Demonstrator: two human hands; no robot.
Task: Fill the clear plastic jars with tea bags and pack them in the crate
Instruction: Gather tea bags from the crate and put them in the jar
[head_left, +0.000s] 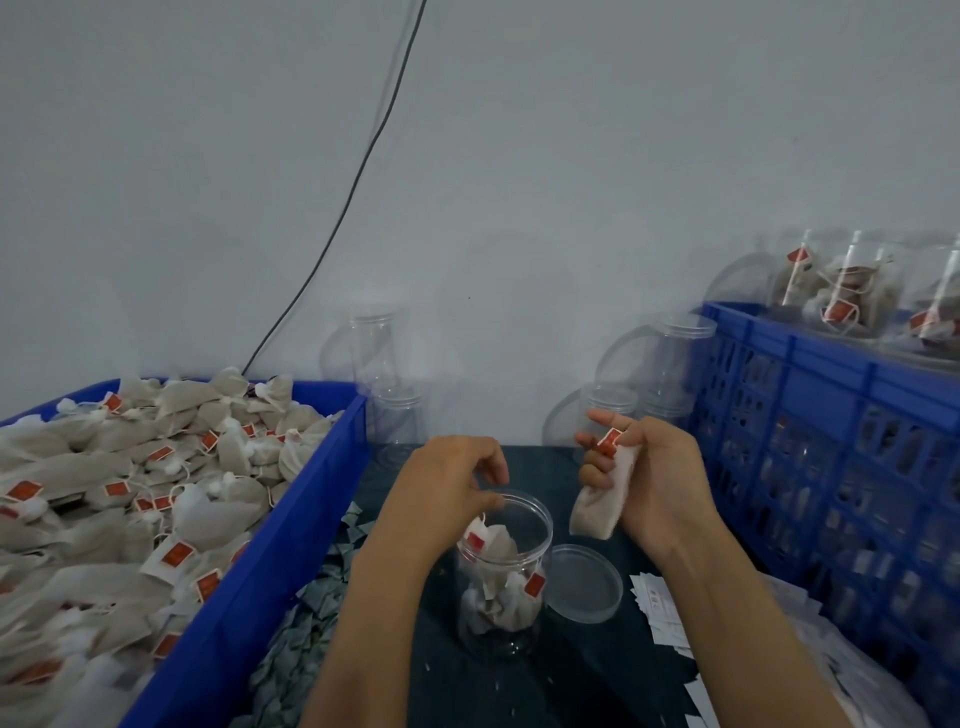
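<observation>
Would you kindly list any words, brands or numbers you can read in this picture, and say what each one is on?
No text here can be read.
Red tags on the tea bags in the blue bin: print too small and blurred.
Red tag on the tea bag in the right hand: blurred.
White slips on the table: red marks, unreadable.
Clear jar and lid: no label seen.

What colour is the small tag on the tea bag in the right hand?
Red-orange; the tag shows in the head view, on the tea bag held by the right hand.
</observation>
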